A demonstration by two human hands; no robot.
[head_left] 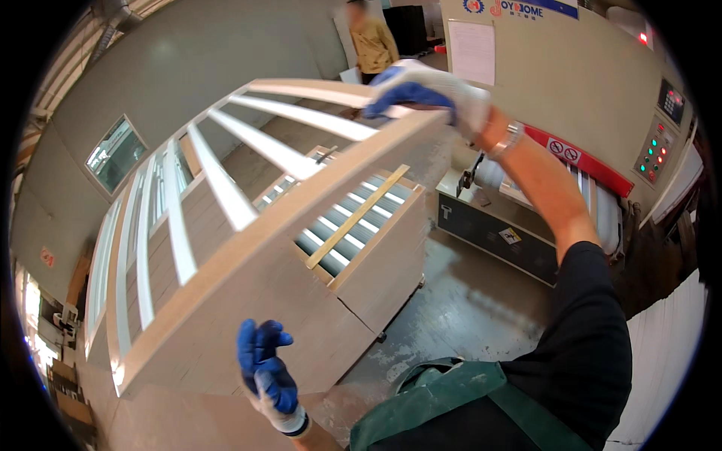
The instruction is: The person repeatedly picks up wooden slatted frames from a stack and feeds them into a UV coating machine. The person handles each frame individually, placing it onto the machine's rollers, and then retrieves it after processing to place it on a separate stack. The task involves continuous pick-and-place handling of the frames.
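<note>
- Head view, room: a workshop with a grey, stained concrete floor (466, 301) and pale walls; a small window (114, 154) is set in the wall to the left of the slatted frame.
- Head view, main thing: one white slatted wooden frame (226, 225), tilted and held up in the air, fills the left and centre. About five white slats show between its long rails.
- Below the frame stands one stack of similar slatted panels (361, 240); a single bare wooden strip (357, 216) lies slantwise across the top of the stack.
- Right of the frame stands one beige machine (579, 90) with a red bar, a control panel (662, 143) of lit buttons and a paper sheet on its side.
- Beyond the frame's far end one other person (372, 43) in a yellow-brown top stands in the background.
- Hands: two, each in a white glove with a blue palm. The right hand (429, 94) is closed around the far upper end of the frame. The left hand (267, 372) is loosely spread, fingers half curled, at the frame's near lower edge; whether it touches the edge cannot be told.
- The person wears a black sleeve and a green apron (451, 406), seen below the frame.
</note>
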